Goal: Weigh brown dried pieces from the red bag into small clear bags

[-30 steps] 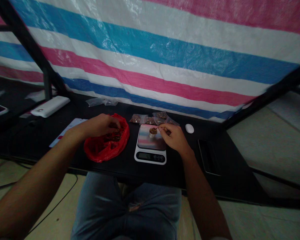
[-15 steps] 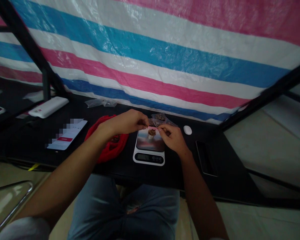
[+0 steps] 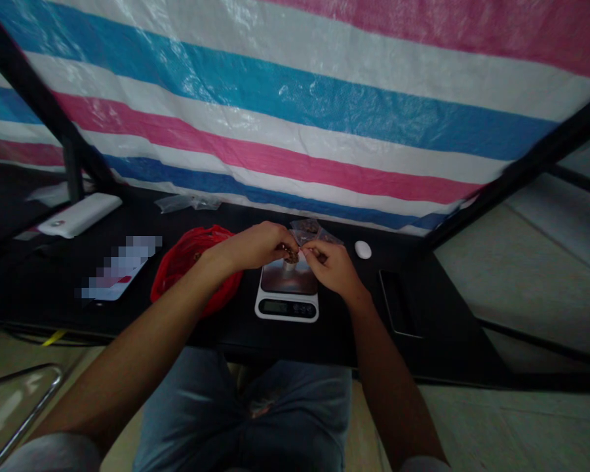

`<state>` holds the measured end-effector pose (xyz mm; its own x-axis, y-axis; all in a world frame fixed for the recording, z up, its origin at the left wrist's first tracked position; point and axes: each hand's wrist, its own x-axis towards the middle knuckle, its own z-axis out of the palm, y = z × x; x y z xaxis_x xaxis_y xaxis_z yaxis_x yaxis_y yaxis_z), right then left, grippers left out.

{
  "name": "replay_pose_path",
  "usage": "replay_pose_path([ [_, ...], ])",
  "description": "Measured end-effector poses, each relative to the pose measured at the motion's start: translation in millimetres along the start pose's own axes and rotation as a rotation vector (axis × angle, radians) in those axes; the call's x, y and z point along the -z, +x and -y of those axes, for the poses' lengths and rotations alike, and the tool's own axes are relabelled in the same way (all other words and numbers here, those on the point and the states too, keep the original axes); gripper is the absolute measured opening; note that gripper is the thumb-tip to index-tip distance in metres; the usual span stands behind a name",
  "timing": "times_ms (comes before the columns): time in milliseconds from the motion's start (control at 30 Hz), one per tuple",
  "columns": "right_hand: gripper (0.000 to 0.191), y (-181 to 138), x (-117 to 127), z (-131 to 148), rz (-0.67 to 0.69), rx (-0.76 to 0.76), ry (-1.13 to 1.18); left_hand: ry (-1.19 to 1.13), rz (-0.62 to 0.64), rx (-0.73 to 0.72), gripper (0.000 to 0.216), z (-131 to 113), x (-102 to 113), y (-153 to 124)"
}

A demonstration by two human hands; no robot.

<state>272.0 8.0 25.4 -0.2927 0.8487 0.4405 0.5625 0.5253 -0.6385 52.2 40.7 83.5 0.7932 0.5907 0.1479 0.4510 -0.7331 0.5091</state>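
A white kitchen scale point(image 3: 288, 309) with a shiny metal plate stands on the black table in front of me. On its plate is a small metal cup point(image 3: 290, 265) heaped with brown crumbly pieces point(image 3: 292, 256). My left hand point(image 3: 268, 246) reaches in from the left, its fingertips pinched together at the top of the heap. Opposite it, my right hand point(image 3: 332, 265) is closed in a pinch just above the plate's right side, the fingertips almost meeting the left ones. Whatever either pinch holds is too small to make out.
Left of the scale sits an open red bag point(image 3: 170, 259) with brown pieces inside. Clear bags point(image 3: 312, 227) of brown pieces lie behind the scale. A white oval object point(image 3: 362, 250) and a dark phone point(image 3: 398, 305) lie right. A lit phone point(image 3: 122, 278) and white device point(image 3: 81, 214) lie left.
My left hand has come down and slightly right onto the brown heap, now partly covering it. The right fingertips stay close by. The pink strip seen between the hands is now mostly hidden.
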Motion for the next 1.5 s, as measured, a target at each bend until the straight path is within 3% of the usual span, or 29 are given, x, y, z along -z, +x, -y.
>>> replay_pose_path([
  [633,0.022,-2,-4,-3,0.024,-0.001,0.087,-0.060,-0.005,-0.014,0.024,5,-1,-7],
  [933,0.020,-2,-4,0,0.058,-0.007,0.072,-0.038,-0.057,0.013,0.033,1,-1,-8],
  [1500,0.021,-2,-3,0,0.060,-0.027,0.069,-0.104,-0.161,-0.024,0.032,13,-12,-15],
])
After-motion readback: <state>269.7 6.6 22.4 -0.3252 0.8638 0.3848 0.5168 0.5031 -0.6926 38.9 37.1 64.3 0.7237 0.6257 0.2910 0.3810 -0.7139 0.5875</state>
